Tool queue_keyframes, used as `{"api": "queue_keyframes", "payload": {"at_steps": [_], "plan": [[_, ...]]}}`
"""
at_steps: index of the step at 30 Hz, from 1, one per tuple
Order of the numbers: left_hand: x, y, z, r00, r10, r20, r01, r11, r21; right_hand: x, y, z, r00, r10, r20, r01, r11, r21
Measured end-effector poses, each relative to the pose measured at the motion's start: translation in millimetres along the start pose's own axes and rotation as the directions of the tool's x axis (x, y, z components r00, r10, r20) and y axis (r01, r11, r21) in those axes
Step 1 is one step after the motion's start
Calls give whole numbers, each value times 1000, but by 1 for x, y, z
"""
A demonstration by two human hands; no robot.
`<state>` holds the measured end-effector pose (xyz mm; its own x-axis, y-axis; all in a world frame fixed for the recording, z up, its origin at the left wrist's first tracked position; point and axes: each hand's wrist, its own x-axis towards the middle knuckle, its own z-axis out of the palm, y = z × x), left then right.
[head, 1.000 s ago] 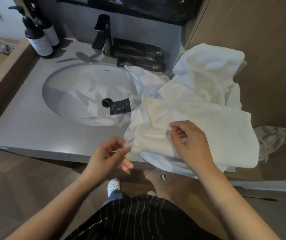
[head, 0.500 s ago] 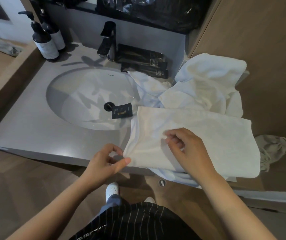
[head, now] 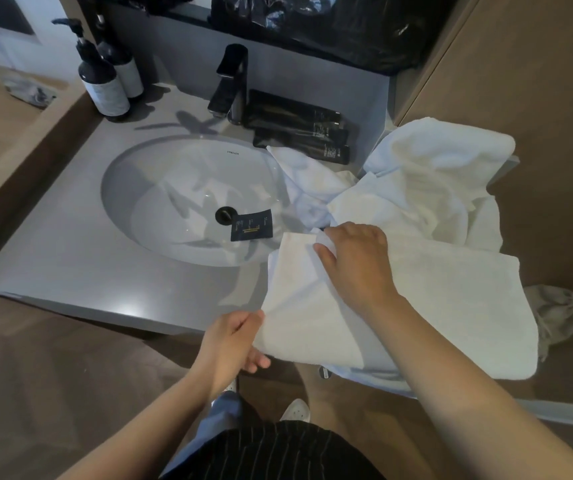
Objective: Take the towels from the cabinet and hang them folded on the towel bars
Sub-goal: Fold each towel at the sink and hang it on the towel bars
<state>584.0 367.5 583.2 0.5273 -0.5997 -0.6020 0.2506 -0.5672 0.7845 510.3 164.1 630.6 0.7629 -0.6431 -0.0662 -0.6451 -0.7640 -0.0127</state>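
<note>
A white towel (head: 451, 306) lies partly folded over the right end of the grey vanity counter (head: 70, 265), its near edge hanging past the front. My left hand (head: 233, 344) pinches the towel's near left corner at the counter's front edge. My right hand (head: 351, 261) grips the far left corner, fingers curled round a fold of cloth. Behind it lies a heap of more white towels (head: 427, 181), crumpled against the wooden wall. No towel bar or cabinet shows in this view.
A white sink basin (head: 174, 188) holds a dark packet (head: 251, 225) beside the drain. A black faucet (head: 231, 84), black tubes (head: 313, 133) and two pump bottles (head: 103, 84) stand at the back. A grey cloth (head: 559, 313) lies low at right, and a wooden wall (head: 538, 81) rises behind.
My right hand has moved from the towel's middle up to its far left corner and taken hold of it. My left hand keeps pinching the near corner.
</note>
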Motion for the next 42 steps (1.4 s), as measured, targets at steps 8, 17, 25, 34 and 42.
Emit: {"api": "queue_keyframes", "payload": {"at_steps": [8,17,25,34,42], "plan": [[4,-2,-15,982,-53,183,98,964,-246,8,0,-21,981,-148,122,98,934,345],[49,24,1,969,-134,208,215,874,-437,20,-9,3,951,-253,176,250,968,39],[69,36,15,956,-225,186,289,819,-495,11,11,-15,932,-312,186,168,823,542],[59,59,-7,998,-3,-62,-21,920,-392,19,8,-17,958,-264,110,135,756,641],[37,67,-1,973,229,20,-221,955,-198,27,11,5,962,-274,-7,225,776,589]]}}
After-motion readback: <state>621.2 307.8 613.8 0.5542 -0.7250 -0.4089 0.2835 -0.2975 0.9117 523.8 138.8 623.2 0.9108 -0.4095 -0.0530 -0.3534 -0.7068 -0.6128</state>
